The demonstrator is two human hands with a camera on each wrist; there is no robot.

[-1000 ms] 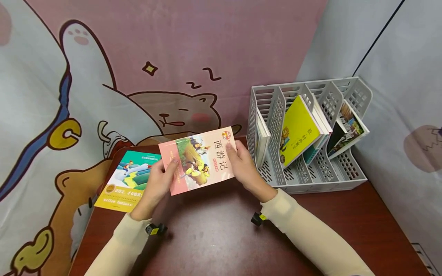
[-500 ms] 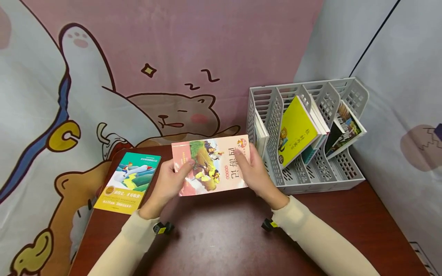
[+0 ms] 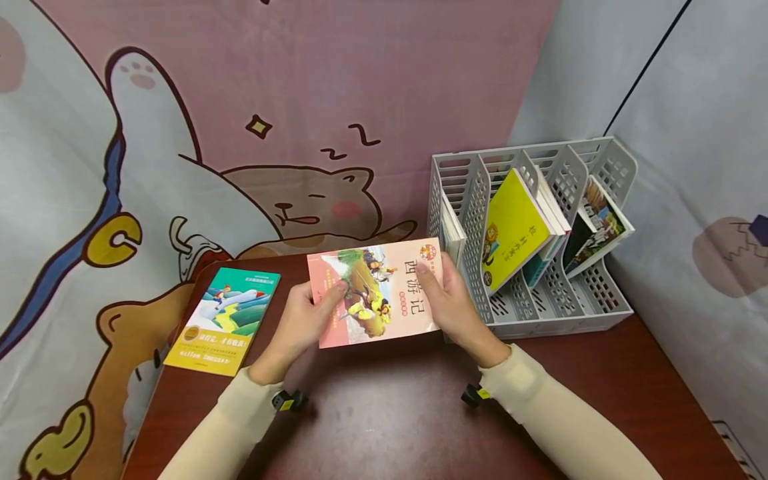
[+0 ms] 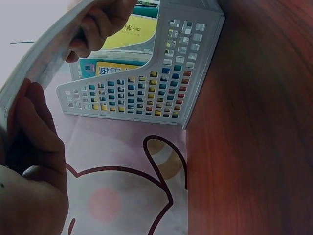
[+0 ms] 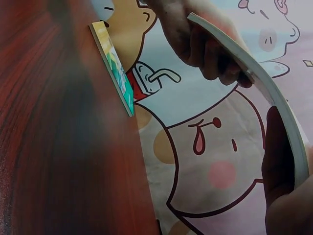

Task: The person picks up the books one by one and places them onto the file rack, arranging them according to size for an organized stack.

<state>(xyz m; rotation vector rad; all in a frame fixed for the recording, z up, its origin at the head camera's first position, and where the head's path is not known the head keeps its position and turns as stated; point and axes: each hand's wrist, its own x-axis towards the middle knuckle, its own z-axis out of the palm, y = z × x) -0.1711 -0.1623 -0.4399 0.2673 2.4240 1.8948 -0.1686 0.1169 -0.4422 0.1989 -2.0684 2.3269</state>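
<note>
Both hands hold a pink book with an illustrated cover, raised above the table. The left hand grips its left end, thumb on the cover and fingers underneath. At the other end the right hand does the same, its thumb beside the printed title. Seen from the wrists, the book bows slightly, and the curled fingers press its back. Left of the hands, a green and yellow book lies flat on the table.
A grey file rack with several compartments stands at the right, against the printed backdrop. Books lean inside it, among them a yellow one. The dark red table stretches before the person.
Both hands have moved right and slightly nearer the person with the pink book. It sits more level, and the green and yellow book is now uncovered.
</note>
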